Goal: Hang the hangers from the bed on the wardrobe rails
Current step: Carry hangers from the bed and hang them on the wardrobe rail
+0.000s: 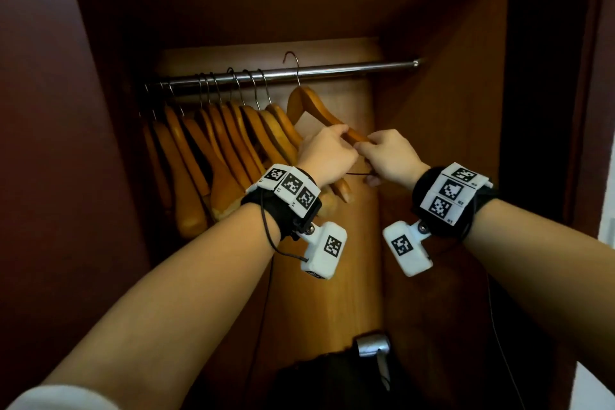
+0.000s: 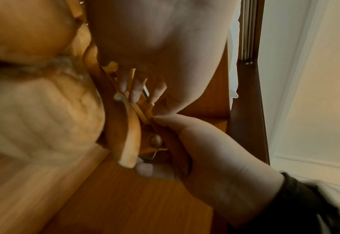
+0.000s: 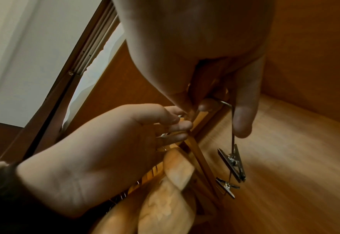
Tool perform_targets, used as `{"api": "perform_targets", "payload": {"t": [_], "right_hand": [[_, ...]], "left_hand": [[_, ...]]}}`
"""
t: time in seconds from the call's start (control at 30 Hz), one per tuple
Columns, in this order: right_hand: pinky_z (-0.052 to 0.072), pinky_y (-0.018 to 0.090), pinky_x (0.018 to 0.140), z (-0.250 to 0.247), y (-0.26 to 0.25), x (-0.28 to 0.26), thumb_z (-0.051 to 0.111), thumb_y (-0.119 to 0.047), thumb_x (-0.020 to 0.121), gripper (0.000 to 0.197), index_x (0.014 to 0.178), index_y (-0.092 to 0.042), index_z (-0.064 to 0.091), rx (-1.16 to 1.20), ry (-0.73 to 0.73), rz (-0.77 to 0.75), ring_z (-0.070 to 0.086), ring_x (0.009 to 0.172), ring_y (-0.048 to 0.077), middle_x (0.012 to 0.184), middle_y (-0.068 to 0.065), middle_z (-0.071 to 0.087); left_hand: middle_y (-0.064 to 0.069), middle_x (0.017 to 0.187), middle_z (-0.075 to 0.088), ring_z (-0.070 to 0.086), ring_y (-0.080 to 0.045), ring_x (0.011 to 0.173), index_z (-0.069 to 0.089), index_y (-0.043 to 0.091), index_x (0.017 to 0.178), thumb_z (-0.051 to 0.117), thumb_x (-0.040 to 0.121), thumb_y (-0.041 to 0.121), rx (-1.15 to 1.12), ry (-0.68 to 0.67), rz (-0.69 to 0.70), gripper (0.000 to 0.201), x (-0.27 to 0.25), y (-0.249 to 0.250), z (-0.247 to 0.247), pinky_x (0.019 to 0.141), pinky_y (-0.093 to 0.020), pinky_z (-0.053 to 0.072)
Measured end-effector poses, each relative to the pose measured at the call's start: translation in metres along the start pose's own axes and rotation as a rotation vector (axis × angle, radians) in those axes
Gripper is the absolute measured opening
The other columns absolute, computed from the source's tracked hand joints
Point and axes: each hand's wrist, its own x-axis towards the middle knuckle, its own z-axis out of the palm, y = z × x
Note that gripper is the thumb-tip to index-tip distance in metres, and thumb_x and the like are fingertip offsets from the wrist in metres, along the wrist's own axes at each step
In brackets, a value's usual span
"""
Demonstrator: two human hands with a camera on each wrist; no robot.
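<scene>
Facing an open wardrobe [image 1: 449, 93] with reddish-brown wood walls, lighter orange back panel, dim inside. Steel rail [image 1: 349, 67] runs across its upper part, left to right. Hung hangers [image 1: 226, 130], a packed row of wooden ones, sit on the rail's left half; right half of the rail is bare.

Hanger in hand [image 1: 311, 103]: wooden, just right of that row, hook [image 1: 293, 60] up at the rail, tip poking above it. Can't tell if the hook is seated on the rail.

Left hand [image 1: 327, 153] is curled around the hanger's near arm, below the rail. Right hand [image 1: 391, 156] is right beside it, fingers closed on the same arm's end and on the wire bar under it. Hands nearly touch.

Right wrist view: metal clips [image 3: 232, 163] dangle from the wire below the right hand's fingers [image 3: 244, 120]. Left wrist view: left fingers [image 2: 135, 90] wrap the wood; blurred.

Pale wall and door track [image 3: 89, 52] show outside the wardrobe. Dark bag-like item with a silver part [image 1: 371, 344] sits low, under the rail.
</scene>
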Motion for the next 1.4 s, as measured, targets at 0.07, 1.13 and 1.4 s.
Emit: {"api": "perform_targets", "payload": {"t": [0.07, 1.13, 1.4], "right_hand": [[0.058, 0.038, 0.054, 0.006, -0.001, 0.006, 0.058, -0.027, 0.094, 0.025, 0.079, -0.007, 0.06, -0.031, -0.015, -0.018, 0.069, 0.052, 0.033, 0.07, 0.012, 0.062], [0.059, 0.037, 0.054, 0.011, 0.014, -0.05, 0.044, -0.02, 0.101, 0.031, 0.128, -0.014, 0.058, 0.053, -0.133, 0.025, 0.07, 0.076, 0.027, 0.096, 0.006, 0.063], [0.062, 0.039, 0.06, -0.006, 0.022, -0.111, 0.051, -0.023, 0.099, 0.04, 0.137, -0.01, 0.052, 0.058, -0.108, 0.09, 0.07, 0.08, 0.023, 0.111, 0.008, 0.059]], "left_hand": [[-0.005, 0.142, 0.054, 0.048, -0.027, 0.131, 0.05, 0.023, 0.144, 0.057, 0.086, 0.034, 0.042, 0.024, -0.022, 0.059, 0.002, -0.005, -0.001, 0.108, -0.044, 0.043], [-0.007, 0.113, 0.061, 0.061, -0.027, 0.107, 0.07, 0.02, 0.116, 0.059, 0.08, 0.029, 0.069, -0.053, -0.026, 0.038, -0.047, 0.009, 0.007, 0.084, -0.031, 0.053], [-0.006, 0.124, 0.054, 0.048, -0.029, 0.12, 0.068, 0.028, 0.108, 0.06, 0.083, 0.023, -0.004, -0.032, 0.027, 0.027, -0.098, 0.02, 0.018, 0.103, -0.045, 0.042]]}}
